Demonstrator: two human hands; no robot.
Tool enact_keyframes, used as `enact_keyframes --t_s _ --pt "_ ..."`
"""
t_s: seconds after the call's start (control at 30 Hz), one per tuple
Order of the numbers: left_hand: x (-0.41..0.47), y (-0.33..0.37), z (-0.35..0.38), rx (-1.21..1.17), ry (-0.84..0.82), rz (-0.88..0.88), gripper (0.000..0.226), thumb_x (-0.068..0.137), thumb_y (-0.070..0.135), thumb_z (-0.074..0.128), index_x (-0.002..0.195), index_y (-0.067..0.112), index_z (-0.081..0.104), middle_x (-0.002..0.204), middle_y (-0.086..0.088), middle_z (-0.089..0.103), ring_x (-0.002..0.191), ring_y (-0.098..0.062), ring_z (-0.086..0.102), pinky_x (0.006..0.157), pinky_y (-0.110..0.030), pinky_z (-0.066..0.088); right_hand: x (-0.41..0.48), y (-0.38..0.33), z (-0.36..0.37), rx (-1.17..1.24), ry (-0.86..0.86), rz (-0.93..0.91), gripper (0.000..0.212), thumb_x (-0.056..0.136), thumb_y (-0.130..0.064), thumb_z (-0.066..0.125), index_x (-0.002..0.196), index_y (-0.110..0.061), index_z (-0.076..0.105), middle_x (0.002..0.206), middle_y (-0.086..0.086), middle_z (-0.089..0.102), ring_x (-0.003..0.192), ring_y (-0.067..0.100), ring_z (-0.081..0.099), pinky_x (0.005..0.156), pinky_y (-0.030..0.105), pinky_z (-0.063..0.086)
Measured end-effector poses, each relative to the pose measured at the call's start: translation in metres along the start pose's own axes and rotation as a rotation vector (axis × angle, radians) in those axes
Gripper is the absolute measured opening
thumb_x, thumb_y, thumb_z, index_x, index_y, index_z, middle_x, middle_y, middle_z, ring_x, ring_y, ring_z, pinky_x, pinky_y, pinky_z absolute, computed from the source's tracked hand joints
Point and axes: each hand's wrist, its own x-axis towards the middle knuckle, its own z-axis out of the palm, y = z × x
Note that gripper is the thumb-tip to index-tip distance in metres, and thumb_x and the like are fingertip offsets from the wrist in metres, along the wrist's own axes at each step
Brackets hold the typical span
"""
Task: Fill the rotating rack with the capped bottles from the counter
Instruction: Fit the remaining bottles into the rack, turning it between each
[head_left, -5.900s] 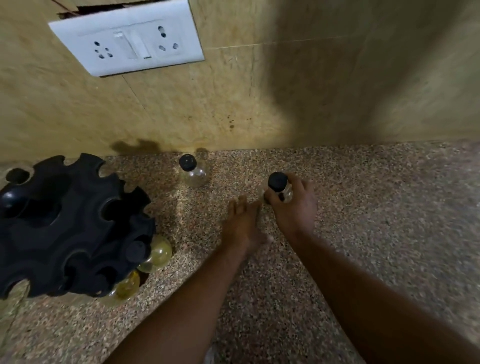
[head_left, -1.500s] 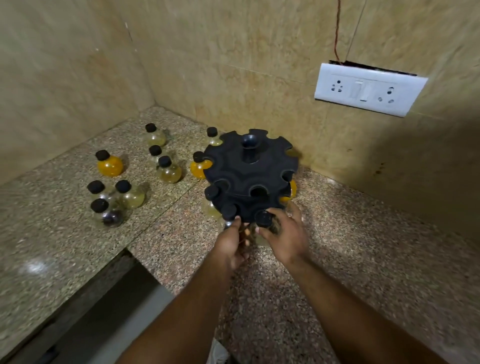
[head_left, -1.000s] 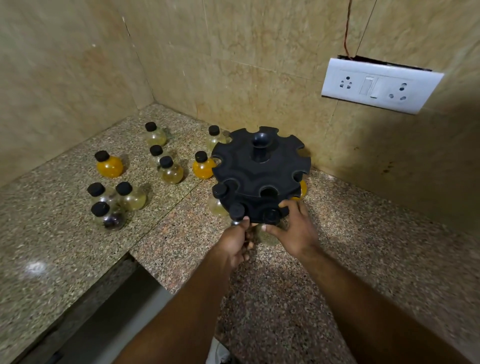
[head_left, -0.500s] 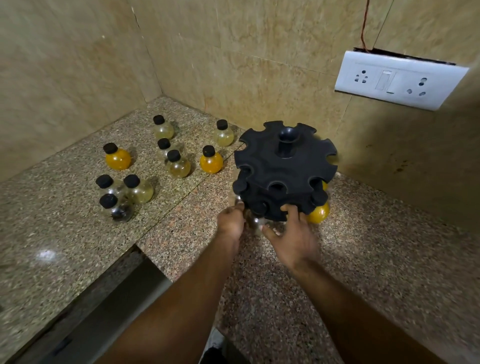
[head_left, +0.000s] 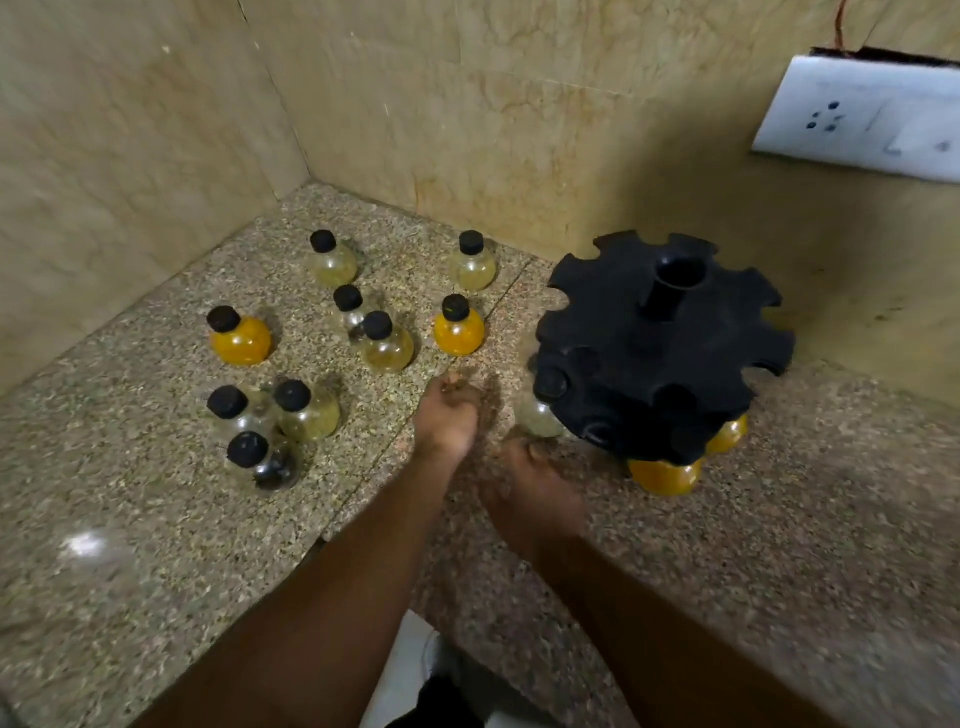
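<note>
The black rotating rack stands at the right by the back wall. A clear bottle and two orange bottles hang from slots in its near edge. Several black-capped bottles stand loose on the counter to the left, among them an orange bottle and a pale yellow bottle. My left hand is blurred, holds nothing and hovers just below those two bottles. My right hand is empty, with its fingertips just short of the hanging clear bottle.
The speckled granite counter fills a tiled corner. Its front edge steps back near the middle, with floor below. A white socket plate sits on the wall at the upper right. More bottles cluster at the left.
Both hands have come off the rack. My left hand has swung left toward the loose bottles, and my right hand has pulled back from under the rack. The view has shifted left.
</note>
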Motion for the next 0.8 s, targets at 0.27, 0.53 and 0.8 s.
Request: enact_keyframes --t_s 0.27,0.53,0.8 --pt "0.065 0.018 -0.045 0.374 -0.073 0.302 0.076 0.095 0.034 0.066 0.157 0.024 0.025 0.161 -0.004 0.031 0.143 -0.029 0.038 0.111 -0.041 0.036 0.062 -0.052 0.033 -0.088 -0.196 0.065 0.088 0.086 -0.061 0.056 0.158 -0.028 0.016 0.167 0.008 0.017 0.151 0.032 0.019 0.116 0.052 0.029" --pt "0.122 0.038 -0.039 0.531 -0.187 0.555 0.07 0.095 0.023 0.062 0.157 0.024 0.028 0.159 -0.006 0.033 0.136 -0.03 0.045 0.102 -0.034 0.042 0.087 -0.069 0.053 -0.262 -0.362 0.13 0.108 0.079 -0.077 0.053 0.16 -0.035 -0.005 0.167 0.012 -0.019 0.152 0.044 -0.015 0.116 0.071 -0.001" --pt "0.144 0.037 -0.034 0.574 -0.22 0.611 0.043 0.097 0.024 0.059 0.14 0.021 0.053 0.137 -0.01 0.053 0.121 -0.029 0.056 0.092 -0.028 0.04 0.087 -0.067 0.057 -0.252 -0.368 0.15 0.111 0.077 -0.082 0.052 0.158 -0.039 -0.012 0.166 0.009 -0.025 0.151 0.042 -0.02 0.115 0.07 -0.007"
